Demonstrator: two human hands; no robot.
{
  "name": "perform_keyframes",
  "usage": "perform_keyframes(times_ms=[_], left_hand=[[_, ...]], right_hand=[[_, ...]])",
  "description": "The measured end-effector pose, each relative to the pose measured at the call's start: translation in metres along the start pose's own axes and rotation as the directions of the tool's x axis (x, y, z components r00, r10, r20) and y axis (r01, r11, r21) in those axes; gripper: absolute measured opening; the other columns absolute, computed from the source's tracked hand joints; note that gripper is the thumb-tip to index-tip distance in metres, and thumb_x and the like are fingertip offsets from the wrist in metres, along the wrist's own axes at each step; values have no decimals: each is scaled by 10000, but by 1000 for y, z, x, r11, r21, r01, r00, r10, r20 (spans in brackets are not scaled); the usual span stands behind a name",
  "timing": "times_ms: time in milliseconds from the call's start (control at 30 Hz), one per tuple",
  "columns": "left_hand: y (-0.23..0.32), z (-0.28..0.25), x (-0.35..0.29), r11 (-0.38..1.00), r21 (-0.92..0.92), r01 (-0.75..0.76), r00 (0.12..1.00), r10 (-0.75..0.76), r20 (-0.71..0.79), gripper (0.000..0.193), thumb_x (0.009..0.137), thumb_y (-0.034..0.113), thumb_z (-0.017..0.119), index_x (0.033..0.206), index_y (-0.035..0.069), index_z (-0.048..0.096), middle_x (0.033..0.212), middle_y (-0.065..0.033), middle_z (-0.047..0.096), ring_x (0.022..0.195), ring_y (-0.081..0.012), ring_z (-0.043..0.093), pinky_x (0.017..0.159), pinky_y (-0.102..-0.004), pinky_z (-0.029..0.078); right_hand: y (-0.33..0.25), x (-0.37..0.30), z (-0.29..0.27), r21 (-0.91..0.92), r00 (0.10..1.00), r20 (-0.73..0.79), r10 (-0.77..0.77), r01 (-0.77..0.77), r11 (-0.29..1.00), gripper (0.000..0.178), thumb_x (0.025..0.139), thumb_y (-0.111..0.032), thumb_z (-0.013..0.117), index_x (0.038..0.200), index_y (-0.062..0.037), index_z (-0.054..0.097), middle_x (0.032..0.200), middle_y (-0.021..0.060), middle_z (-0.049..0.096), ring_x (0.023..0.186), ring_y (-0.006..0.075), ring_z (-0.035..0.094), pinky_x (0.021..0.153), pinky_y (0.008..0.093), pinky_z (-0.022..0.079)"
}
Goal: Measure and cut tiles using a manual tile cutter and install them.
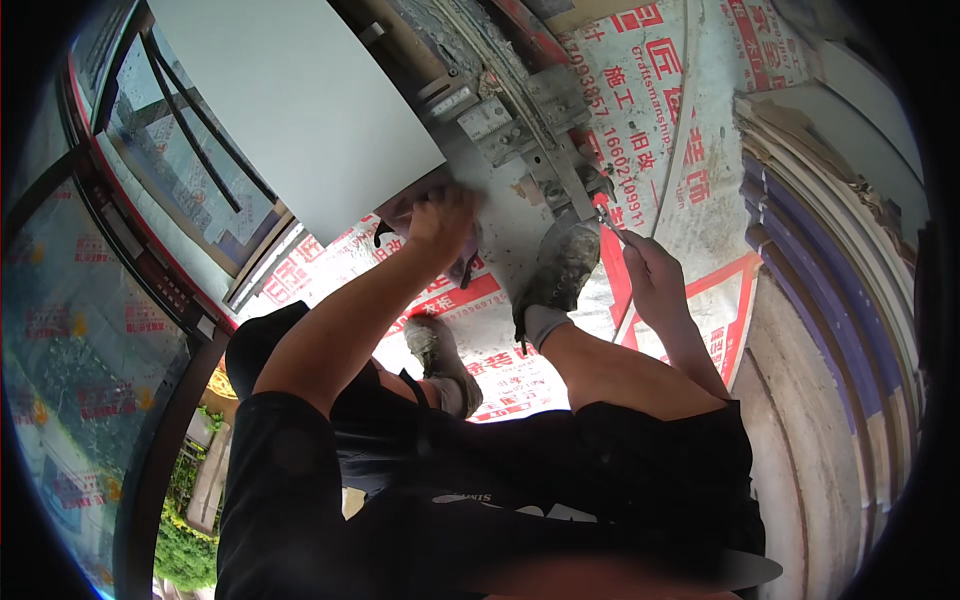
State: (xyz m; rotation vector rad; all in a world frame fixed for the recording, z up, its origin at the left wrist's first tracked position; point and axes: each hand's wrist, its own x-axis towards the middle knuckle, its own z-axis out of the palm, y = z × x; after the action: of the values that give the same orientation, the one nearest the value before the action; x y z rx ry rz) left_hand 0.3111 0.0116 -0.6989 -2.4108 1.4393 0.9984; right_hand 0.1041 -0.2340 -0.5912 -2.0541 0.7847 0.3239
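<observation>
My right hand [655, 275] is closed round the lower end of a slim metal hand tool [612, 222]. Its far tip is at the near end of a grey metal rail with bolted blocks [505, 130], which lies on a dusty plate. My left hand [440, 215] has curled fingers, slightly blurred, by the lower corner of a large white board [300, 100]. Beneath that hand is a dark pinkish thing with black parts [472, 243], mostly covered; I cannot tell what it is. My dirty right shoe [565, 265] stands close to the rail's near end.
Printed red-and-white protective sheeting [640, 110] covers much of the floor. Stacked boards [825, 250] stand along the right side. A framed glass panel [90, 330] is at the left, with black cables [190, 110] beyond it. My other shoe [440, 360] rests on the sheeting.
</observation>
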Motion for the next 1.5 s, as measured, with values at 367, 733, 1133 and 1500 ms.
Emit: perform_keyframes(times_ms=[367, 733, 1133, 1500], left_hand=[[13, 9, 6, 989, 50, 142, 989, -139, -50, 241, 810, 158, 619, 1046, 108, 610, 1051, -99, 598, 951, -287, 618, 706, -430, 538], [16, 8, 10, 985, 99, 140, 990, -140, -5, 334, 762, 120, 707, 1060, 73, 563, 1065, -147, 593, 969, -335, 635, 743, -416, 580], [14, 13, 11, 989, 104, 109, 994, -108, -7, 252, 807, 155, 657, 1045, 101, 594, 1060, -116, 589, 983, -318, 626, 717, -423, 572], [11, 9, 5, 992, 13, 125, 991, -124, -56, 233, 836, 138, 606, 1066, 101, 596, 1055, -105, 587, 978, -312, 623, 715, -442, 569]], right_hand=[[-17, 6, -3, 201, 999, -2, 45, -44, 979, 320, 991, -239, 520, 1128, 34, 617, 793, 202, 640, 683, 281, 636, 635, 362, 479], [-30, 16, 7, 63, 999, 43, -31, 28, 998, 265, 957, -117, 488, 1174, 29, 534, 968, 280, 613, 912, 456, 589, 748, 476, 459], [-13, 29, 32, 44, 996, 51, 68, -71, 997, 451, 982, -368, 505, 750, 18, 537, 611, 236, 560, 626, 435, 586, 576, 501, 448], [-13, 28, 34, -36, 999, 47, -2, 4, 999, 446, 985, -376, 495, 763, 9, 532, 611, 238, 560, 623, 444, 578, 574, 510, 442]])
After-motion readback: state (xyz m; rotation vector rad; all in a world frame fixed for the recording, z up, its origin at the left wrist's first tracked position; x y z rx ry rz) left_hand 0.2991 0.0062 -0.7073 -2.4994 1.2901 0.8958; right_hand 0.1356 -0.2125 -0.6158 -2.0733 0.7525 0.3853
